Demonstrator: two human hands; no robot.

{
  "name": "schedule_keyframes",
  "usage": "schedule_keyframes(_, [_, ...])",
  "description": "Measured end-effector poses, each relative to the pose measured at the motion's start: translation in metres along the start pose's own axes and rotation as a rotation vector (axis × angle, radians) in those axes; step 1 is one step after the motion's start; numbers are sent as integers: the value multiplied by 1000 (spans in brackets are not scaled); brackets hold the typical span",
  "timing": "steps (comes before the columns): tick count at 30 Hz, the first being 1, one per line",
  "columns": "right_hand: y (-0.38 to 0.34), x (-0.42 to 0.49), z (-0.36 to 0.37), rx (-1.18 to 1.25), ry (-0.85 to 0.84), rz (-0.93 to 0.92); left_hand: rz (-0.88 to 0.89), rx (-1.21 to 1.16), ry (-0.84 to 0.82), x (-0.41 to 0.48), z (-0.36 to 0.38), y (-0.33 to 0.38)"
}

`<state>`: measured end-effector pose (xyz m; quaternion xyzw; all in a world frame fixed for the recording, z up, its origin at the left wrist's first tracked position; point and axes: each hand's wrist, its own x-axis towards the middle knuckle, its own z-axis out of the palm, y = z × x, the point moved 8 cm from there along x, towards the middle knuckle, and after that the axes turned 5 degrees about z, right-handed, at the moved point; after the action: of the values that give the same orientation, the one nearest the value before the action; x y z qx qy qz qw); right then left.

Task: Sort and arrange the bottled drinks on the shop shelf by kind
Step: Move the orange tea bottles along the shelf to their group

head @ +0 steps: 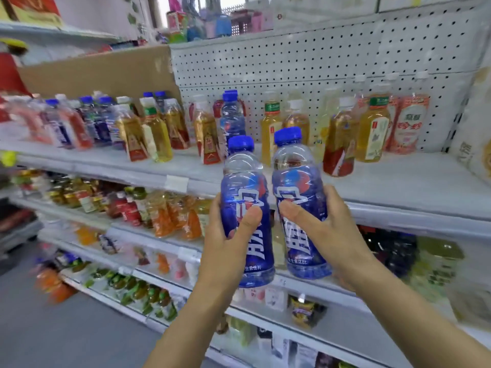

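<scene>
Head view — white shelf, grey floor — left hand grasps left bottle, right hand grasps right bottle.

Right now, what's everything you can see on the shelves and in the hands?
left bottle: one, blue with blue cap, in the left hand
right bottle: one, blue with blue cap, in the right hand
shelf bottle: at least one, blue cap, middle back of the shelf
tea bottles: many, amber and yellow, along the shelf
pouch: at least one, pink, far right
cardboard: one sheet, brown, behind the left rows
shelf: white
left hand: grips left bottle
right hand: grips right bottle
</scene>
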<state>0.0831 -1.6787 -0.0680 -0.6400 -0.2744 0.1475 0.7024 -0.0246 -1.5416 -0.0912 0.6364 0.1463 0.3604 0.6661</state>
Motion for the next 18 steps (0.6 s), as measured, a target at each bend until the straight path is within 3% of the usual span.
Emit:
schedule_keyframes(9, [26, 8, 116, -28, -60, 31, -25, 45, 110, 8, -121, 1])
schedule_keyframes(18, [48, 93, 234, 6, -177, 49, -32, 71, 224, 86, -223, -9])
